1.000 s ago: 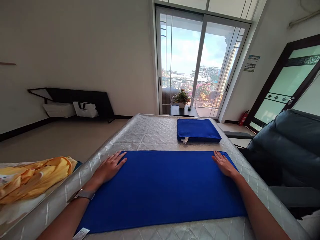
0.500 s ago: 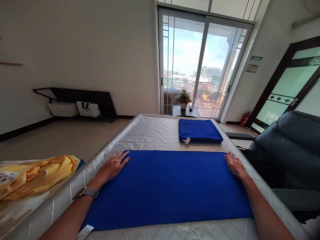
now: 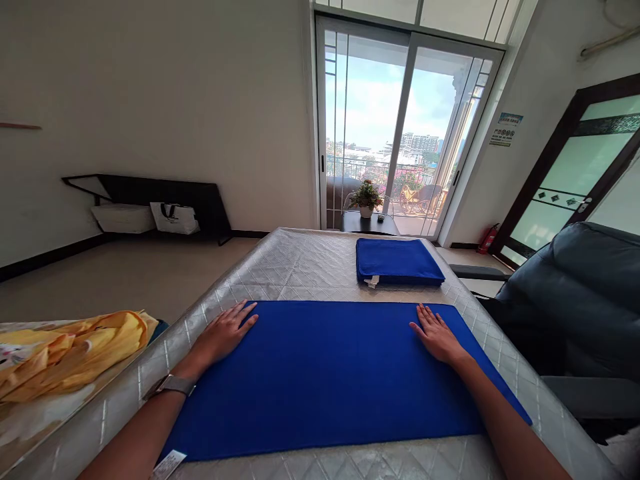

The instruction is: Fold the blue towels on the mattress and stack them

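A blue cloth lies spread flat across the quilted mattress, with a white label sticking out at its near left corner. My left hand rests at the cloth's far left corner, palm down with fingers spread. On top of the cloth, a little in from its far right corner, my right hand lies flat, fingers stretched out. Neither hand grips anything. Beyond the cloth sits a folded blue cloth stack with a white tag at its front edge.
A dark leather chair stands close on the right. On the left lies a yellow patterned cloth. A small table with a potted plant stands before the sliding glass door. A black rack leans by the wall.
My right hand has slid left across the cloth, away from its far right corner, which now shows. My left hand has stayed at the left corner.
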Demonstrator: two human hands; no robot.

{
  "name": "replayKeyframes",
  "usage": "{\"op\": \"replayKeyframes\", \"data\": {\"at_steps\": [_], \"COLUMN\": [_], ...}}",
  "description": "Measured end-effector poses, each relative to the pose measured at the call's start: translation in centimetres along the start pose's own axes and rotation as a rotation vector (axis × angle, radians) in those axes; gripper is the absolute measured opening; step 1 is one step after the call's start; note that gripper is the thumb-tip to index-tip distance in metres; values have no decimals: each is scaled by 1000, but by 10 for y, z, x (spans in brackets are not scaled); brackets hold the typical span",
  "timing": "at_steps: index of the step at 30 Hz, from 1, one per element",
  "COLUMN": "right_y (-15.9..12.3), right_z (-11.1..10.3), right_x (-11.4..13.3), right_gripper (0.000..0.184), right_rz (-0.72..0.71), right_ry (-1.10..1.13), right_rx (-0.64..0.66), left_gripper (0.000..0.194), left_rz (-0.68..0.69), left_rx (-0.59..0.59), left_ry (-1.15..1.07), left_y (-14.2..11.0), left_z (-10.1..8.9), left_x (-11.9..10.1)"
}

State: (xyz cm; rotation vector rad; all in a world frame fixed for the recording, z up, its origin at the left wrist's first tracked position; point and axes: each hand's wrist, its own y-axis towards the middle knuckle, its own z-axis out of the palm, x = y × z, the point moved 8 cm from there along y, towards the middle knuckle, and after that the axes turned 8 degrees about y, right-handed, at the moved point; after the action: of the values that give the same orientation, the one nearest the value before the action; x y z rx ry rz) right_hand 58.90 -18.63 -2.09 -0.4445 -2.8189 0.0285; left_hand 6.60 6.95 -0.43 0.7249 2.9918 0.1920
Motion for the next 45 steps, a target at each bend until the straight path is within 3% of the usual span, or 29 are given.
{"op": "replayKeyframes", "data": {"at_steps": [3,11,14,17,19,21,24,29,32,34,36,39,42,45], "right_y": [1,-2,-9,-14,-14,-12,-12,-27,-33,-33,-33,-31,-30,-28], "right_z": [-1,-17,-23,-32,-36,-33,-17,29,49,59,63,60,49,38], "right_x": [-19,-108,-119,-101,-65,-11,99,283,350,370,371,345,295,227], "right_gripper": [86,84,84,82,81,81,81,88,88,88,89,90,89,88], "right_rz": [75,281,334,342,292,201,-6,-330,-409,-413,-401,-358,-277,-155], "right_ry": [5,7,-17,-77,-101,-96,-20,223,298,304,290,259,215,156], "right_rx": [9,-96,-124,-173,-212,-221,-160,61,121,143,159,170,160,125], "left_gripper": [73,71,71,71,70,69,67,66,65,63,62,64,66,67], "left_rz": [-1,-15,-20,-18,-19,-20,-15,-18,-4,-1,-5,-3,0,-5], "left_rx": [-7,2,11,8,-2,-19,-40,-40,-61,-79,-84,-75,-76,-83], "left_ry": [-16,-24,-32,-30,-30,-32,-37,-29,-21,-31,-43,-47,-66,-75], "left_y": [1,-1,-3,-5,-6,-7,-8,-8,-7,-7,-6,-5,-5,-4], "left_z": [3,0,-1,-2,-4,-5,-7,-6,-4,-3,-2,-1,0,1], "left_x": [3,0,-1,-4,-6,-8,-10,-10,-11,-10,-9,-9,-7,-4]}}
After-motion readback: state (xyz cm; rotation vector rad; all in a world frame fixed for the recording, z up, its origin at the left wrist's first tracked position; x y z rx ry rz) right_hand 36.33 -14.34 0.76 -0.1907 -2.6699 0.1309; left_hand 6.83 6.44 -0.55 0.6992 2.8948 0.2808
